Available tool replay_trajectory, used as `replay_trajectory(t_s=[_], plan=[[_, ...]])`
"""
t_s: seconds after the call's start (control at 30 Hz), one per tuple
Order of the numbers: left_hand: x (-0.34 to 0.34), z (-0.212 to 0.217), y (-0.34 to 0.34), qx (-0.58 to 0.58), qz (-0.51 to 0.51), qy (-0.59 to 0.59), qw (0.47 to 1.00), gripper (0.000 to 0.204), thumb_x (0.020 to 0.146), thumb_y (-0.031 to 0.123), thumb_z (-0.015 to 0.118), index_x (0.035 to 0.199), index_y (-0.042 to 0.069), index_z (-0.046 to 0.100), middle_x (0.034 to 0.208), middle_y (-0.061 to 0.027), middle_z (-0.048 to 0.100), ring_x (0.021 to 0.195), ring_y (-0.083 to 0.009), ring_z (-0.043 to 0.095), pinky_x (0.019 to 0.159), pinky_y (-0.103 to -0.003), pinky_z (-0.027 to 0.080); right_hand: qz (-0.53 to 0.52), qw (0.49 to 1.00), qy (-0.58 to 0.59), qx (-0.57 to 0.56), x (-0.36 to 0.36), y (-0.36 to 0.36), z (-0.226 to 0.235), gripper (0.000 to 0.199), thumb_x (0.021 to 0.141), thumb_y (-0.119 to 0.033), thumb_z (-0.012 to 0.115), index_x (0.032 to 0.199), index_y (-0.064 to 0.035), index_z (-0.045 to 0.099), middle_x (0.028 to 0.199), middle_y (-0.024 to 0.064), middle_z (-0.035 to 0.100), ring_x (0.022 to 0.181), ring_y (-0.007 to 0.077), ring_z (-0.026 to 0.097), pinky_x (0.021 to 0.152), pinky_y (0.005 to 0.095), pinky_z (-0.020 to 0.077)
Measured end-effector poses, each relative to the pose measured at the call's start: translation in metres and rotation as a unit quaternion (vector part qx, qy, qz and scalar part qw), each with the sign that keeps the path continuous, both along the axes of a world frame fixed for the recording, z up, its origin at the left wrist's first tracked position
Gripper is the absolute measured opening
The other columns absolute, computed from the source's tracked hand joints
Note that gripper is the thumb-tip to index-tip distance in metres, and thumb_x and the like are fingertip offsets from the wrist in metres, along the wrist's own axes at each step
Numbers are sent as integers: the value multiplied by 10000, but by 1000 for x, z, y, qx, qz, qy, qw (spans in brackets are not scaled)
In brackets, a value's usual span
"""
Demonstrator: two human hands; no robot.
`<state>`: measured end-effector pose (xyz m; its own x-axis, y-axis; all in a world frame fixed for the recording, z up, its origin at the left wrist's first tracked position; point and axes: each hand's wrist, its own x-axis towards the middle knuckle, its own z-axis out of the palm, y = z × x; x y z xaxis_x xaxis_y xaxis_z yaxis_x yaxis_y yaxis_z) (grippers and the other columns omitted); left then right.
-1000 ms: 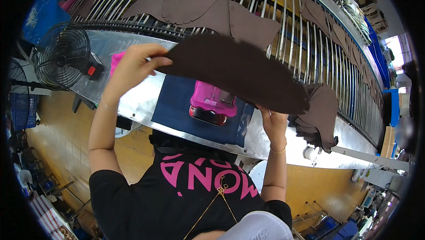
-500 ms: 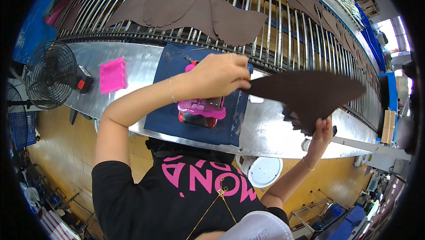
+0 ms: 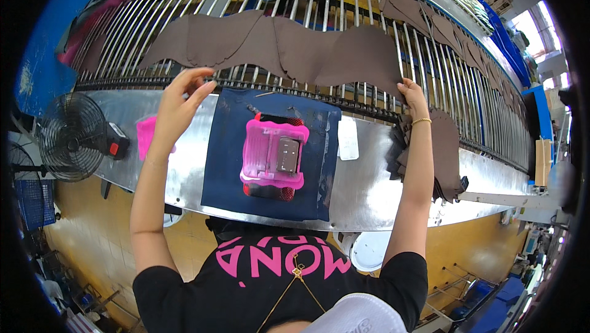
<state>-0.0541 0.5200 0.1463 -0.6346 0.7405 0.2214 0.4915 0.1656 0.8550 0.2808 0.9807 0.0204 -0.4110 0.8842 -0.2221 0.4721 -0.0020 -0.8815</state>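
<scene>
A row of thin dark-brown cut pieces, like leather or fabric, lies overlapping on the metal-bar rack. At its right end is one brown cut piece (image 3: 362, 56), whose lower right corner my right hand (image 3: 415, 98) pinches. My left hand (image 3: 187, 96) hovers by the rack's near edge, just below the overlapped brown pieces (image 3: 230, 41), thumb and fingers apart and nothing in them. Between my arms, a pink scalloped tray (image 3: 273, 153) with a small grey-brown block (image 3: 288, 154) sits on a dark blue cloth (image 3: 227, 179).
Beyond the metal table (image 3: 362, 191) runs the bar rack (image 3: 344, 96). A black fan (image 3: 72, 136) and a pink pad (image 3: 146, 138) are at the left. A stack of brown pieces (image 3: 445, 154) lies beside my right forearm. A white card (image 3: 348, 138) lies by the cloth.
The brown piece has moved from above the table onto the rack, at the row's right end. My left hand has let go of it and moved left; my right hand has moved up with its corner.
</scene>
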Motion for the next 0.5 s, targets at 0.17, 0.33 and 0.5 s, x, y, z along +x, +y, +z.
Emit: replay_trajectory(t_s=[0.17, 0.33, 0.5], plan=[[-8, -8, -13, -9, 31, -42, 999, 247, 848, 132, 669, 1077, 46, 635, 746, 48, 483, 638, -31, 412, 556, -190, 325, 26, 996, -73, 32, 8, 23, -30, 364, 834, -64, 640, 1180, 34, 585, 1006, 95, 673, 870, 156, 624, 791, 299, 474], [-4, -8, -12, -40, 34, -73, 996, 267, 860, 140, 665, 1109, 53, 624, 755, 60, 473, 642, -21, 399, 547, -182, 303, 17, 935, -230, 270, -1, -15, 7, 495, 754, -191, 721, 1188, 4, 588, 1134, 215, 618, 1029, 334, 604, 903, 388, 467], [1, -13, -1, -33, 10, -81, 996, 273, 871, 130, 652, 1132, 59, 615, 771, 63, 472, 645, -18, 390, 532, -183, 285, -24, 893, -195, 406, 81, -42, 59, 448, 801, -290, 675, 1161, -31, 614, 1100, 181, 640, 1041, 310, 598, 886, 381, 462]])
